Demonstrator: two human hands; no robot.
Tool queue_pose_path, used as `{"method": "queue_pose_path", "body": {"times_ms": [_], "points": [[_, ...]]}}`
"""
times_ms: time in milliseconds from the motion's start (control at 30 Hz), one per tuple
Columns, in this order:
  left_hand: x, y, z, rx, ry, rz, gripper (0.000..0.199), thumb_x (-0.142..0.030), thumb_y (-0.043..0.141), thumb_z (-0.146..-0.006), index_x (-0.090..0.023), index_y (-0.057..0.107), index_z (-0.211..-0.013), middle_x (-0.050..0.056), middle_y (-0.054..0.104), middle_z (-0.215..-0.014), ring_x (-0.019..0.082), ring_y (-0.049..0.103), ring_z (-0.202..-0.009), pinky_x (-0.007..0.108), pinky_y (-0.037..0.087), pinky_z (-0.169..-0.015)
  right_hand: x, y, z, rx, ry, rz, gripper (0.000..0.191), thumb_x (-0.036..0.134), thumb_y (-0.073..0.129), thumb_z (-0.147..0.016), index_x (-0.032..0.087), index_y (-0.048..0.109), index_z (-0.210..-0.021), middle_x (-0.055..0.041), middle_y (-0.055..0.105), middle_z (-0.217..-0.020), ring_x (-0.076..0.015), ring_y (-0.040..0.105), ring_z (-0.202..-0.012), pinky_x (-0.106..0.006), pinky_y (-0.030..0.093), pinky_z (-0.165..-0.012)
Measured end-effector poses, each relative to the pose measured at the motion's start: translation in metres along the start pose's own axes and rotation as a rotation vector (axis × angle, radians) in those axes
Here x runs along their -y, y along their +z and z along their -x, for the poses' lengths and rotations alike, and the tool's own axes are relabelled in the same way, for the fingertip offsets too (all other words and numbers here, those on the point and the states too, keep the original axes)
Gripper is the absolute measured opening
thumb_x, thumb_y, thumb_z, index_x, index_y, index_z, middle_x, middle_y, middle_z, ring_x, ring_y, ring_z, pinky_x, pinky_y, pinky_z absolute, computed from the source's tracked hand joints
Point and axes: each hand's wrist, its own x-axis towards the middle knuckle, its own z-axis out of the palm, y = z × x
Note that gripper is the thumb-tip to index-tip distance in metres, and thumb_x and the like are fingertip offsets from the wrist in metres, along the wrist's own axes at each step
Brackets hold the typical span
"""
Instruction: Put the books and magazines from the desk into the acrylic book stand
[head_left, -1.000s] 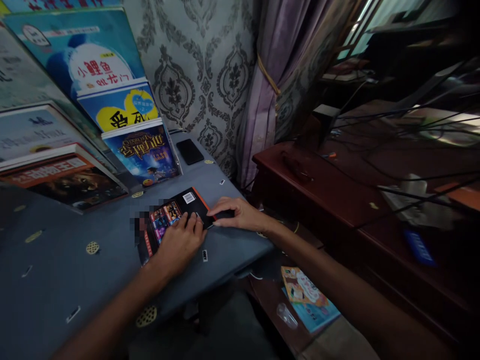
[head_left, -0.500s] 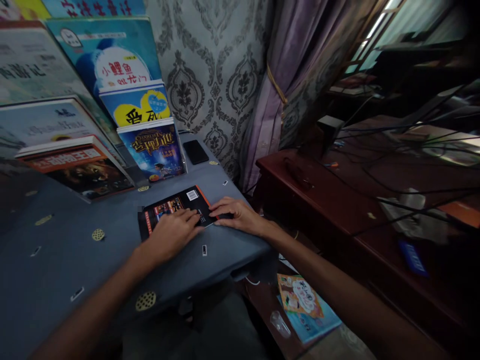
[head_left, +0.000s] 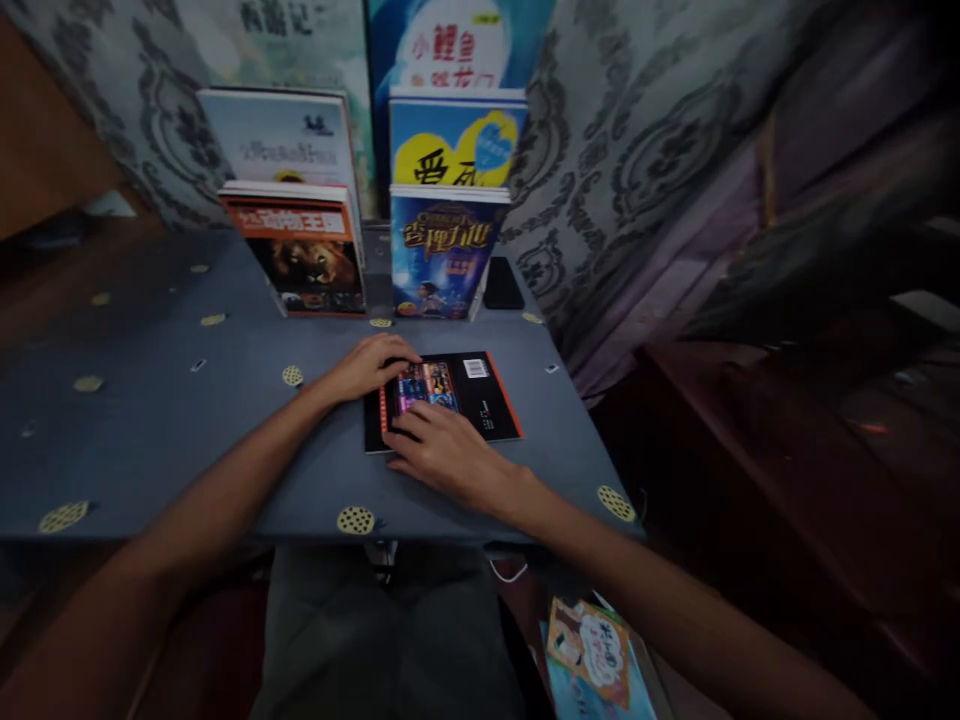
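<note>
A black book (head_left: 495, 405) with an orange edge and a white barcode lies flat on the cloth-covered table (head_left: 225, 440). My left hand (head_left: 375, 365) rests at its upper left, palm down, with fingers stretched onto the cover. Across the lower left part of the book lies my right hand (head_left: 446, 455), its fingers extended over the colour pictures and the near edge. Neither hand grips anything that I can see. Part of the cover is hidden under the fingers.
Behind the book stand upright books in two columns, including a lion-cover book (head_left: 307, 260) and a blue book (head_left: 442, 255). A black phone (head_left: 503, 284) lies beside them. Lower right are more books (head_left: 592, 650); farther right is a dark red desk (head_left: 750, 450).
The view has turned left. My right hand has gone from the book's orange edge to its lower left part, and my left hand has shifted to the upper left.
</note>
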Motion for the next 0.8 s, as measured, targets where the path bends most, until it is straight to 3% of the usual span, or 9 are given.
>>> {"method": "queue_pose_path", "body": {"times_ms": [133,333,600,800], "points": [[0.003,0.005,0.002,-0.013,0.013,-0.027,0.026,-0.02,0.052,-0.093,-0.02,0.071,-0.112,0.006,0.071,-0.109,0.019,0.062,-0.103,0.038,0.046,-0.097,0.014,-0.01,-0.031,0.145,-0.053,0.103,0.016,0.021,0.061,-0.095,0.012,0.068,-0.107,-0.0132,0.069,-0.102,-0.0269,0.061,-0.099,-0.035,0.053,-0.073],[0.006,0.008,0.003,0.007,-0.02,-0.065,0.026,-0.019,0.052,-0.093,-0.019,0.071,-0.111,0.006,0.07,-0.109,0.019,0.061,-0.102,0.035,0.044,-0.097,0.017,-0.02,-0.049,0.284,-0.037,0.162,0.013,0.016,0.06,-0.094,0.013,0.068,-0.103,-0.014,0.07,-0.1,-0.0278,0.064,-0.096,-0.032,0.05,-0.063],[0.002,0.007,0.004,0.027,-0.031,-0.087,0.026,-0.019,0.051,-0.094,-0.021,0.07,-0.112,0.005,0.069,-0.111,0.019,0.061,-0.103,0.034,0.043,-0.097,0.015,-0.024,-0.054,0.332,-0.026,0.104,0.016,0.024,0.059,-0.096,0.013,0.071,-0.096,-0.0128,0.072,-0.094,-0.0253,0.066,-0.093,-0.031,0.049,-0.069],[-0.014,-0.009,0.019,0.05,-0.075,-0.116,0.024,-0.018,0.049,-0.094,-0.018,0.068,-0.109,0.007,0.066,-0.116,0.02,0.058,-0.111,0.034,0.042,-0.101,0.009,-0.022,-0.048,0.28,0.0,0.024,0.019,0.025,0.056,-0.098,0.014,0.072,-0.099,-0.0098,0.073,-0.092,-0.0206,0.067,-0.089,-0.029,0.047,-0.075]]}}
